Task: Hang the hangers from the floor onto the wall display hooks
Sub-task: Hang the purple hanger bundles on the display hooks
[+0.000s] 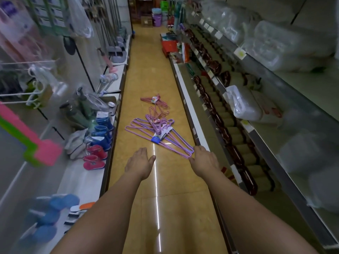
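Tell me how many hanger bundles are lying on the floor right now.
3, as far as I can tell: a large purple bundle nearest the hands, a tangled pink-purple one just beyond it, and a pink one farthest off. Overlap may hide more.

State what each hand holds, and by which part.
Left hand: nothing, fingers relaxed above the floor. Right hand: reaches the near corner of the purple hangers; whether it grips them cannot be told.
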Tool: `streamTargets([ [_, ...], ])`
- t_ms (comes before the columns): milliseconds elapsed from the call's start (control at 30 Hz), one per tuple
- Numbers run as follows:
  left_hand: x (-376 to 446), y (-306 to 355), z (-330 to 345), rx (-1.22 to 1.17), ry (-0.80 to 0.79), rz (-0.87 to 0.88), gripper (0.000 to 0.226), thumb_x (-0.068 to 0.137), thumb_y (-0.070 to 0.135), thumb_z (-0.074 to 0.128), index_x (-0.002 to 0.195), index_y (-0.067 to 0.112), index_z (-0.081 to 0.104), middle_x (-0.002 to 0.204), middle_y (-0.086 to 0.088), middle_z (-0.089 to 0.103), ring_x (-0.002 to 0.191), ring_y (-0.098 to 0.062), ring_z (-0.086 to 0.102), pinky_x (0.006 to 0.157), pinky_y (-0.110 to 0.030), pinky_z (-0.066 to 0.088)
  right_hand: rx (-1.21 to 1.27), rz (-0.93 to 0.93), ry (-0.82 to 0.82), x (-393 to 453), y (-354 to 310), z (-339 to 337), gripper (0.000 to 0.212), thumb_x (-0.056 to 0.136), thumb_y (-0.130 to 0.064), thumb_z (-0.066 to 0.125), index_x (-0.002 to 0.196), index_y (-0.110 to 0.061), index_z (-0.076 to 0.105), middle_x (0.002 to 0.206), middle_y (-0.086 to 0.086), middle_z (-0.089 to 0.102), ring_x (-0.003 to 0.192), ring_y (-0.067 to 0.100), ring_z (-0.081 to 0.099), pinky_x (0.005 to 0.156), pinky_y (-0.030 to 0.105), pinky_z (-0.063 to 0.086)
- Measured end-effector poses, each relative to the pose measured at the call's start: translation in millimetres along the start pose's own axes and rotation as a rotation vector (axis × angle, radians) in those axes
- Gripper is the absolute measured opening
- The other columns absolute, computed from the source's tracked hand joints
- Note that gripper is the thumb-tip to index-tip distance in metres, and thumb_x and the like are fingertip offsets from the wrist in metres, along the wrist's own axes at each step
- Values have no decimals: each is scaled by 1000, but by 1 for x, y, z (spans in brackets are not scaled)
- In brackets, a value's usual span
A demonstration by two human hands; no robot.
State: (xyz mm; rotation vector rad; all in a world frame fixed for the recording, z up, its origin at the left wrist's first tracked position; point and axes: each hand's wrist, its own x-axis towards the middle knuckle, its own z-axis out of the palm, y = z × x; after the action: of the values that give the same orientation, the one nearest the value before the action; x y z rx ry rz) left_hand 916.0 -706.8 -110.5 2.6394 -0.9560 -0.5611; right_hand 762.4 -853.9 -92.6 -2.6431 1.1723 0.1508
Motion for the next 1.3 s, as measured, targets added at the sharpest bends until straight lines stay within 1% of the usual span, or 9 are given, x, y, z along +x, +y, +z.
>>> streamTargets([
  [300,134,-1,-13,-4,1,-53,62,100,45,34,150,11,22,156,-7,24,143,-22,26,114,-38,27,11,6,-16,140,-11,-10,45,99,-37,43,138,-15,39,134,6,49,116,24,53,101,37,38],
  [367,169,6,-19,-12,21,-80,62,100,45,35,150,12,23,156,-7,26,143,-22,27,114,-38,28,8,-21,-12,179,-12,-15,44,99,-37,43,137,-15,40,132,6,50,114,23,54,99,36,40],
  [467,221,21,-30,-20,25,-113,62,100,45,35,150,12,22,156,-6,24,143,-22,26,114,-39,28,7,-39,-37,234,-10,-24,45,99,-37,43,139,-15,39,134,7,49,116,25,54,101,38,39],
  [600,292,41,-40,-52,26,-117,61,99,46,36,149,12,26,154,-6,31,140,-22,32,112,-40,33,9,-46,-67,314,-4,-35,45,99,-36,43,139,-15,39,134,6,49,117,24,53,102,37,37],
  [767,365,49,-45,-46,16,-140,62,100,45,36,150,12,22,156,-6,26,142,-21,27,114,-38,29,-4,-53,-100,396,-6,-39,46,99,-39,42,139,-15,39,135,6,49,118,25,52,100,36,38],
  [1000,472,35,-47,-54,-33,-118,62,100,46,33,150,13,22,156,-6,25,144,-21,24,115,-39,27,-27,-63,-164,499,-25,-31,45,99,-36,42,139,-15,38,137,7,47,119,26,51,102,36,36],
  [1100,524,21,-53,-52,-51,-75,60,100,44,35,149,10,25,154,-7,30,141,-22,28,113,-37,29,-43,-45,-167,548,-39,-25,44,99,-33,42,138,-15,38,136,7,48,118,26,52,101,36,36],
  [1200,574,7,-62,-33,-83,-52,60,100,44,35,149,11,25,154,-7,30,141,-22,29,113,-37,28,-37,-6,-165,595,-57,-20,42,99,-32,42,137,-15,39,134,7,49,117,25,53,99,35,37],
  [1300,618,-11,-69,-18,-108,-48,60,100,45,34,149,12,25,152,-7,34,138,-23,33,110,-37,32,-29,31,-186,637,-76,-15,43,99,-34,41,138,-16,39,134,6,50,117,24,53,102,36,36],
])
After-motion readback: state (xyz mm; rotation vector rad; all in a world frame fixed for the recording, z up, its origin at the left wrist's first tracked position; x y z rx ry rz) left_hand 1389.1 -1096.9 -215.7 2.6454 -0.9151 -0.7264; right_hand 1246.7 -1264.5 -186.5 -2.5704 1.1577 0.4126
